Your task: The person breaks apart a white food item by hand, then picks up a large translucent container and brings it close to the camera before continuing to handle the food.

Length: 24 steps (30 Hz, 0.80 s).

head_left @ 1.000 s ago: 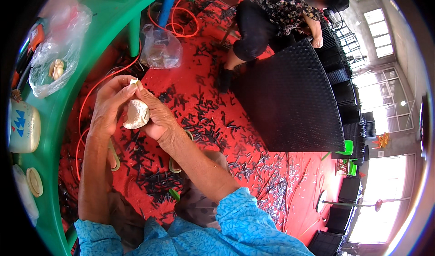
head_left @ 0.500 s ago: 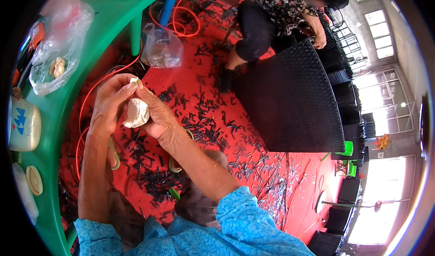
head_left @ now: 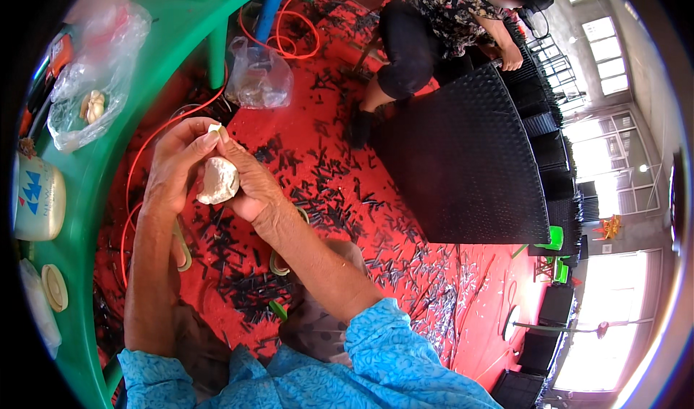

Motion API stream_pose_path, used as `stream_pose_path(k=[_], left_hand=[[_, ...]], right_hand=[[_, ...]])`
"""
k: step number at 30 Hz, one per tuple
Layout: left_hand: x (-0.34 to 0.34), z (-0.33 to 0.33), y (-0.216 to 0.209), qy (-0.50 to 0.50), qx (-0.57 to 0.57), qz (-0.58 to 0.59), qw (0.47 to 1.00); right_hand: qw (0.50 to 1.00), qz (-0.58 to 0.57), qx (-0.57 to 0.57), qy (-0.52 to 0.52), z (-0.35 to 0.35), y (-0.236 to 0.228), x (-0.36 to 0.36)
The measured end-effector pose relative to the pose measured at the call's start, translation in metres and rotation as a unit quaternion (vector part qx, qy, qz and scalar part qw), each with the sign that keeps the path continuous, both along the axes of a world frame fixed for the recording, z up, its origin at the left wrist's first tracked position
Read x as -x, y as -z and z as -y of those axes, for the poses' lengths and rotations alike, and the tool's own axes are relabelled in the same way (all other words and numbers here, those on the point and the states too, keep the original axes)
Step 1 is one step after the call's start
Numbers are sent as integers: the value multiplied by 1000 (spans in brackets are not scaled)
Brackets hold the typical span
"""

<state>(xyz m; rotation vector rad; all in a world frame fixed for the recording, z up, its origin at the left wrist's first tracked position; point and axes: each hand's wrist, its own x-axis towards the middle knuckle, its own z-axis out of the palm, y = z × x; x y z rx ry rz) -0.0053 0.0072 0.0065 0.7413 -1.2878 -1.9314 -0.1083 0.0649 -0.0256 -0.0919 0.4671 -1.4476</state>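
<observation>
My right hand [head_left: 249,181] is closed around a white, bread-like bun [head_left: 219,180] with a ragged lower edge, held in its palm below the fingers. At the top, my left hand [head_left: 176,164] pinches a small pale-yellow piece [head_left: 215,128] between thumb and fingertips. The right thumb and fingertips meet it there, so both hands touch at that piece. Whether the piece is joined to the bun is hidden by the fingers. Both hands hang over the red floor, just right of the green table [head_left: 90,192].
On the table lie a clear plastic bag [head_left: 108,54] with pale food, a white jar [head_left: 40,199] and a round lid [head_left: 54,287]. Black scraps [head_left: 253,293] litter the floor. A seated person [head_left: 441,26] works beside a large black woven panel [head_left: 463,156]. An orange hose [head_left: 163,123] curves past the table.
My hands, the bun and the small piece stay almost exactly where they were. The seated person's head and hand have shifted slightly.
</observation>
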Motion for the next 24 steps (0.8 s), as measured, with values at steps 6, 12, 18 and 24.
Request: stream_pose_path(k=[6, 12, 18, 24], left_hand=[[-1, 1, 2, 7, 3, 3, 1000], [2, -1, 1, 1, 10, -3, 1000], [1, -1, 1, -5, 9, -5, 1000], [1, -1, 1, -3, 2, 7, 1000]], right_hand=[[1000, -9, -23, 4, -2, -3, -1], [1000, 0, -4, 0, -1, 0, 1], [1000, -11, -14, 9, -1, -1, 0], [1000, -12, 4, 0, -1, 2, 1]])
